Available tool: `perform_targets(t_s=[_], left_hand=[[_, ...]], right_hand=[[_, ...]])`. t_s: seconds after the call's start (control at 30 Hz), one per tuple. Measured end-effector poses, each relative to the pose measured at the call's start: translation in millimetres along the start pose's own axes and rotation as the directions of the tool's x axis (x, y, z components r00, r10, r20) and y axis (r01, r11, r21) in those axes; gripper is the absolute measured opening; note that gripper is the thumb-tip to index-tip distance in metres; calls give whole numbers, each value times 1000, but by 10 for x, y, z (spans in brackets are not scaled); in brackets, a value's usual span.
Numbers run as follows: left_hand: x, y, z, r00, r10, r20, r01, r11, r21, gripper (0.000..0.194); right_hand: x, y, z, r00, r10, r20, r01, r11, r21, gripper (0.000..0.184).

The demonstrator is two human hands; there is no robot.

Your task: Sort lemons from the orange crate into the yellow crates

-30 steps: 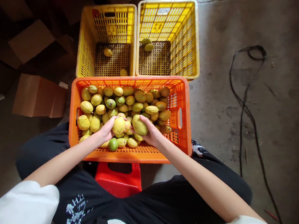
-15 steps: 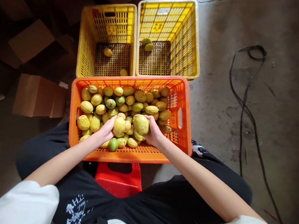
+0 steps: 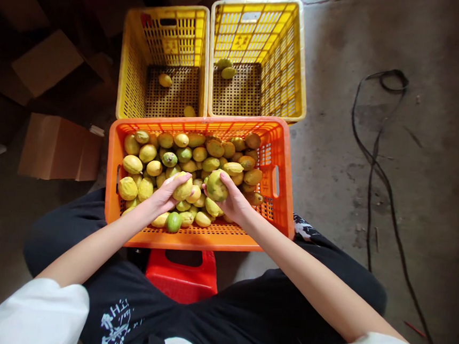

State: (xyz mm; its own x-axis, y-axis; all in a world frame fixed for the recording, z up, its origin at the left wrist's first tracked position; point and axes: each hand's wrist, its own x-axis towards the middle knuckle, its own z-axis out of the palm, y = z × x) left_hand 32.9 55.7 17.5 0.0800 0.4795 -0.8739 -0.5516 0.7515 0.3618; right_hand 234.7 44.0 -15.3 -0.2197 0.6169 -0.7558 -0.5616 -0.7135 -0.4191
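Observation:
My left hand is closed around a yellow, lumpy oval fruit, its thumb lying across the top. In my right hand is a greener, rounder fruit, with the thumb pressed on its upper side. Both hands hover just over an orange slatted crate that holds many yellow and green fruits of the same sort. A bright green fruit lies near the crate's front wall. The fingers beneath both held fruits are partly hidden.
Behind the orange crate stand a left yellow crate and a right yellow crate, each with two fruits inside. A red plastic stool shows under the orange crate. Cardboard boxes lie at left; a black cable loops across the floor at right.
Both held fruits have been turned in my fingers. My left thumb has come over the top of its fruit, and my right thumb now rests on the upper side of the other.

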Motion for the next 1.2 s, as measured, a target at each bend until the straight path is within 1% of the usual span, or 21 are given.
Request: perform_targets(t_s=[0.1, 0.17, 0.33, 0.5, 0.63, 0.73, 0.83, 0.87, 0.97, 1.03, 1.2], left_hand=[[-20, 28, 25, 999, 16, -40, -18, 999, -44, 19], [-4, 33, 20, 998, 16, -54, -18, 999, -39, 17], [75, -5, -23, 998, 3, -60, -4, 1000, -15, 21], [92, -33, -12, 998, 37, -46, -37, 999, 2, 20], [66, 9, 32, 993, -29, -114, 24, 999, -47, 20], [43, 49, 66, 987, -71, -143, 65, 997, -51, 31], [28, 62, 79, 989, -79, -127, 78, 997, -15, 40], [25, 59, 75, 990, -72, -122, 72, 997, -6, 39], [30, 31, 33, 995, -23, -97, 25, 1000, 10, 25], [44, 8, -12, 998, -2, -66, 4, 1000, 23, 19], [93, -21, -90, 999, -31, 9, 30, 999, 12, 15]], right_hand=[[-16, -16, 8, 1000, 8, 4, -8, 1000, 17, 36], [-30, -30, 17, 1000, 19, 7, -19, 999, 28, 34], [-36, -37, 14, 999, 37, 12, -38, 999, 37, 34], [-31, -44, 7, 998, 70, -2, -70, 997, 34, 33], [-36, -59, 31, 997, 75, -23, -75, 997, 24, 30], [-30, -59, 50, 997, 64, -31, -63, 998, 25, 27], [-25, -56, 63, 997, 63, -47, -62, 998, 21, 27], [-25, -55, 64, 996, 77, -47, -76, 997, 20, 28], [-28, -56, 51, 990, 140, -17, -139, 990, 30, 30], [-25, -55, 30, 987, 160, 8, -160, 986, 50, 30], [-7, -53, -1, 987, 158, 29, -160, 984, 77, 30]])
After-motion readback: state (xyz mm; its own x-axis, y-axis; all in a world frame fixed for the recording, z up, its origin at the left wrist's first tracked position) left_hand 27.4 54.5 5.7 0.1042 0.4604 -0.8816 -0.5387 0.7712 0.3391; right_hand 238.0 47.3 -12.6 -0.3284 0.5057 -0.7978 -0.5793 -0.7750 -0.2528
